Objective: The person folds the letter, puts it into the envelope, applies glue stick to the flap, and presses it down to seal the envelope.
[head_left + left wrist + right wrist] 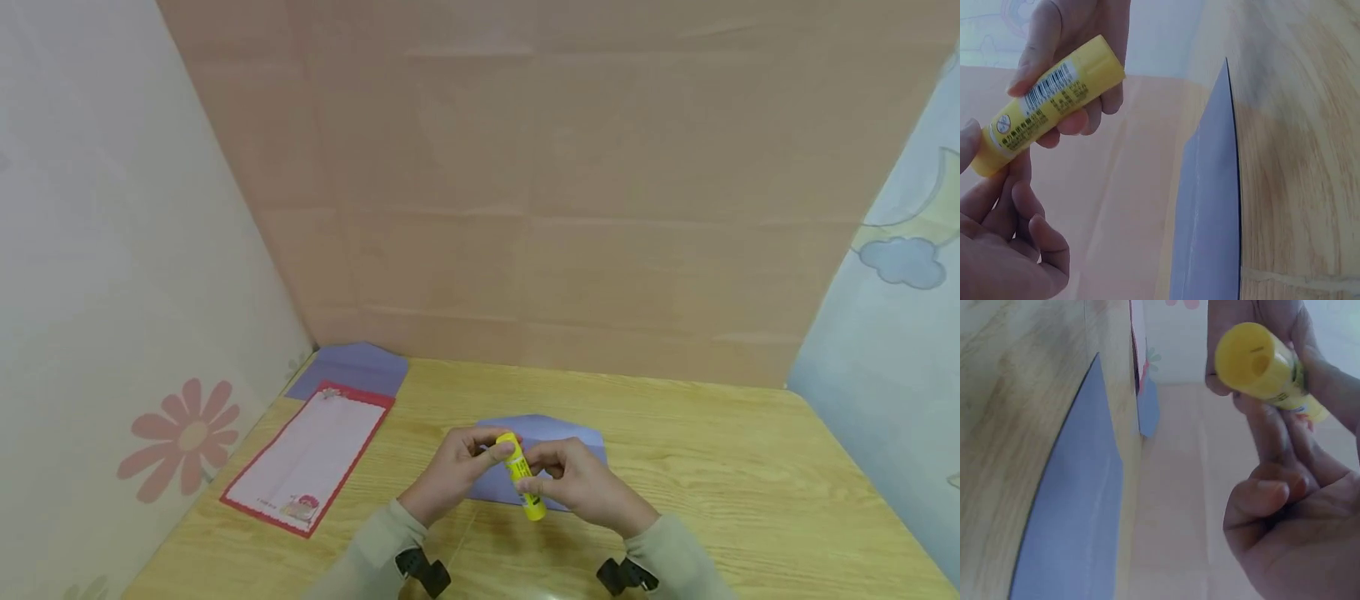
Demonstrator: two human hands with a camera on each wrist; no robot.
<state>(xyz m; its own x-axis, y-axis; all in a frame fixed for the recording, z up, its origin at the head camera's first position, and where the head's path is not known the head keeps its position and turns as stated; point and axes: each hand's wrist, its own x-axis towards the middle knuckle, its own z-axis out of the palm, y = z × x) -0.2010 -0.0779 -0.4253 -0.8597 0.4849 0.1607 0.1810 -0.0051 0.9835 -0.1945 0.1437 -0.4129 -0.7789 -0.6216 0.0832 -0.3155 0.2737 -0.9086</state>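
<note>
Above the table, both hands hold a yellow glue stick, tilted, with a barcode label along its side in the left wrist view. My left hand pinches its far end between thumb and fingers. Nearer its other end, my right hand grips the barrel with thumb and fingers. In the right wrist view the glue stick shows a round end face with a dark hollow. Beneath the hands a purple envelope lies flat on the table, partly hidden by them; its peaked edge points away from me.
To the left lies a red-bordered sheet of letter paper with small drawings in two corners. Behind it, a second purple envelope sits in the back left corner of the wooden table. Walls stand at the left, back and right.
</note>
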